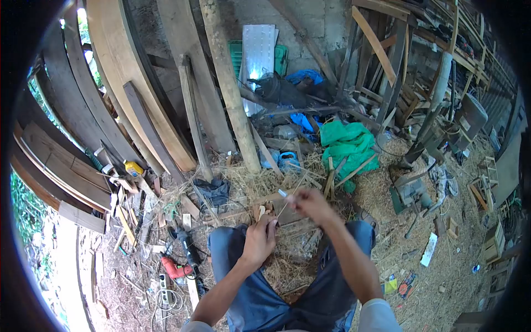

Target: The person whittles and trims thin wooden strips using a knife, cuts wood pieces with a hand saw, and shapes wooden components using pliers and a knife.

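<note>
My left hand (260, 242) is closed around a small piece of pale wood (261, 212), low between my knees. To its right and slightly higher, my right hand (311, 206) is closed on a thin tool, whose whitish-blue end (282, 193) sticks out at the upper left of the fingers. A thin light stick or blade (284, 208) slants between the two hands; its exact shape is too small to tell. The hands are apart. Beneath them lies a wooden block or board (296, 213) amid straw and shavings.
A red power tool (177, 268) and a power strip (164, 285) with a cable lie at the lower left. Tall planks (138, 83) lean behind. A green sheet (348, 145) lies ahead, a metal machine (412, 193) stands right, and a yellow bottle (133, 168) sits left.
</note>
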Demonstrator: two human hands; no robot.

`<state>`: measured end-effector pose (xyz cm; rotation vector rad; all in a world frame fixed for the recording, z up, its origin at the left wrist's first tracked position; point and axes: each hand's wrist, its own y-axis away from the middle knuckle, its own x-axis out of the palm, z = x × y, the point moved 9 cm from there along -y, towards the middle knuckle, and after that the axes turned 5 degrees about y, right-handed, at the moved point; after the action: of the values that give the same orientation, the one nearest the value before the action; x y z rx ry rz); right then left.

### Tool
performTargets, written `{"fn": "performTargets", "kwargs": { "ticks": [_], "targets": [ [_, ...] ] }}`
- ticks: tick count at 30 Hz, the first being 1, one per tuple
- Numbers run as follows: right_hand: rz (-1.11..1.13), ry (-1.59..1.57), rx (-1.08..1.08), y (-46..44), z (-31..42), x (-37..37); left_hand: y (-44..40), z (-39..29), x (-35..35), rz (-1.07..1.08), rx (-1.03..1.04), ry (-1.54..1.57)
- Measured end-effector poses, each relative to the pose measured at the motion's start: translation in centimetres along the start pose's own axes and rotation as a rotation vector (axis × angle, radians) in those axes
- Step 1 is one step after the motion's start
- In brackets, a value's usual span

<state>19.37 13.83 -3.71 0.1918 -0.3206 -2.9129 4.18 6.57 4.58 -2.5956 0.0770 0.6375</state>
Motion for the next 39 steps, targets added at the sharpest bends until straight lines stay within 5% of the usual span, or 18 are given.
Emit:
{"fn": "performTargets", "kwargs": {
  "ticks": [5,7,13,15,17,21,23,24,31,39],
  "targets": [
    [-0.044,-0.008,-0.247,1.0,3.2,1.2,-0.1,0.2,0.0,0.019,-0.043,-0.017],
    [-0.092,0.057,0.008,-0.4,-0.8,0.0,-0.1,1.2,0.1,0.019,-0.067,-0.009],
    [0.027,0.030,-0.134,-0.1,0.9,2.5,0.1,1.0,-0.4,0.012,-0.084,-0.023],
    [-0.195,0.101,0.049,-1.1,-1.2,-1.9,0.8,1.6,-0.3,0.101,-0.146,-0.003],
    [-0.203,-0.133,-0.027,-1.4,-0.3,-2.5,1.1,0.8,-0.4,0.080,-0.127,-0.016],
    [0.004,-0.141,-0.005,-0.6,0.1,0.7,0.5,0.4,-1.4,0.009,-0.056,0.007],
    [-0.250,-0.257,0.057,-1.0,0.0,-3.6,1.1,1.2,-1.1,0.099,-0.143,-0.010],
    [-0.061,-0.447,0.008,-1.3,1.0,-3.2,1.0,1.3,-1.2,0.095,-0.141,0.003],
    [-0.158,-0.161,0.072,0.1,-1.1,-1.8,1.1,1.8,-1.3,0.067,-0.121,0.001],
    [-0.003,-0.381,-0.070,1.2,1.9,-1.0,1.0,4.9,-0.1,0.116,-0.243,0.195]
  ]
}}
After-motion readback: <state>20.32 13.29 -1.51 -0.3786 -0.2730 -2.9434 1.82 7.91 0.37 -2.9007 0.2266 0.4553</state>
